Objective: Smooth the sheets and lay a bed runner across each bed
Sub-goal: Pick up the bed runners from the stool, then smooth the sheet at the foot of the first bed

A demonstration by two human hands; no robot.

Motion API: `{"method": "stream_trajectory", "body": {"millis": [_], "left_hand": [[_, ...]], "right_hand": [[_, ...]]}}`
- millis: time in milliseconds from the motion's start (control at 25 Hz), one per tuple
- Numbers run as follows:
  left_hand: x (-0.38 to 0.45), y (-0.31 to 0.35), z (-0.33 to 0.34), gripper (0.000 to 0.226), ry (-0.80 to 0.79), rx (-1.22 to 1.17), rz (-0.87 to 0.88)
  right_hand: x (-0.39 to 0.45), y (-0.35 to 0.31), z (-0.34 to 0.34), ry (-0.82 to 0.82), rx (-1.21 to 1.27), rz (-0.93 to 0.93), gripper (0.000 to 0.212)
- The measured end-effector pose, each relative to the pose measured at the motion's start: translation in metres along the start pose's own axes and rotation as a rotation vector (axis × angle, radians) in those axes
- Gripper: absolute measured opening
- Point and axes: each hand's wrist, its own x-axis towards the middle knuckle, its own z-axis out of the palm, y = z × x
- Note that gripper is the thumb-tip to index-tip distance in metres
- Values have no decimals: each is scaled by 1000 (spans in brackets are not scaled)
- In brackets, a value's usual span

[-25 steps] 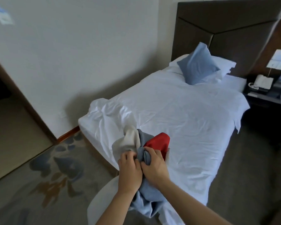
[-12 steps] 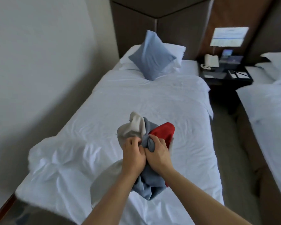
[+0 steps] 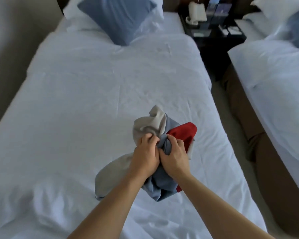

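A bunched bed runner (image 3: 155,183) in grey-blue, cream and red hangs over the foot half of the near bed. My left hand (image 3: 145,157) grips its cream and blue folds. Right beside it, touching, my right hand (image 3: 174,157) grips the blue and red part. Both hands hold the bundle above the white sheet (image 3: 93,100), which is wrinkled and rumpled at the near left corner. A blue cushion (image 3: 121,18) leans on white pillows at the head. A second bed (image 3: 280,80) with white sheet lies to the right.
A dark nightstand (image 3: 214,31) with a white telephone (image 3: 196,12) stands between the beds. A carpeted aisle (image 3: 221,118) runs between them, beside the second bed's brown base (image 3: 259,152). A pale wall (image 3: 7,40) borders the near bed on the left.
The view has swung from the bed's left foot corner to over its foot, closer and lower. Both hands keep the same grip on the bundled runner, now above the sheet.
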Motion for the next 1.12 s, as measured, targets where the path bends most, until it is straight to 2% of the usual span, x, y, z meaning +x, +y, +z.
{"method": "stream_trajectory", "body": {"millis": [160, 280, 440, 560, 800, 960, 1120], "left_hand": [[-32, -80, 84, 27, -46, 238, 37], [-44, -104, 116, 30, -55, 409, 24], [-39, -106, 121, 29, -104, 488, -12], [-44, -96, 107, 29, -64, 460, -18], [-58, -92, 85, 40, -128, 476, 2], [-81, -98, 10, 43, -169, 515, -26], [-118, -125, -85, 44, -86, 552, -136]], "right_hand": [[0, 79, 83, -106, -382, -3, 65], [-6, 113, 115, -50, -565, -16, 67], [1, 117, 120, -43, -657, -29, 66], [-8, 107, 111, -51, -621, 14, 69], [-23, 90, 108, -27, -524, 52, 71], [-55, 33, 103, -37, -485, -96, 75], [-94, -50, 122, -167, -450, -314, 73]]}}
